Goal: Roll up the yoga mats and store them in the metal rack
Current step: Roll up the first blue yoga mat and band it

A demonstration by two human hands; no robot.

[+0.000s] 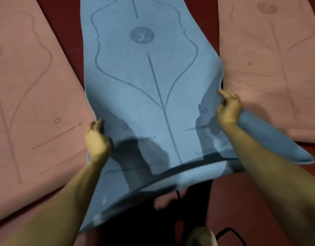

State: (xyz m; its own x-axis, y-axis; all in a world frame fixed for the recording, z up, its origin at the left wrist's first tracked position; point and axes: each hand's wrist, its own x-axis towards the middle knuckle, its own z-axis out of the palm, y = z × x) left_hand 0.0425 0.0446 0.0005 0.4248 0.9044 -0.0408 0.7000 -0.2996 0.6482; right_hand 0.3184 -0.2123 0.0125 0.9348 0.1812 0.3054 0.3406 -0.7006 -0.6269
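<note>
Both hands grip the blue yoga mat (pixel 144 103), one at each long edge. At lower left of centre, the left hand (pixel 97 141) is closed on the mat's left edge, fingers curled over it and thumb up. At right of centre, the right hand (pixel 228 108) pinches the right edge, fingers bunched around a fold of the material, and sits higher in the frame than the left. Between the two hands the mat's near end is lifted off the floor and sags, its bottom border folded under toward the lower centre, with a loose corner hanging out to the right past the right forearm. From the hands the mat runs away to the top centre of the frame, printed side up, showing a centre line, curved outlines and a round emblem. One pink yoga mat (pixel 34 96) lies flat at the left and another pink mat (pixel 277 68) at the right, both on the dark red floor (pixel 67 32).
</note>
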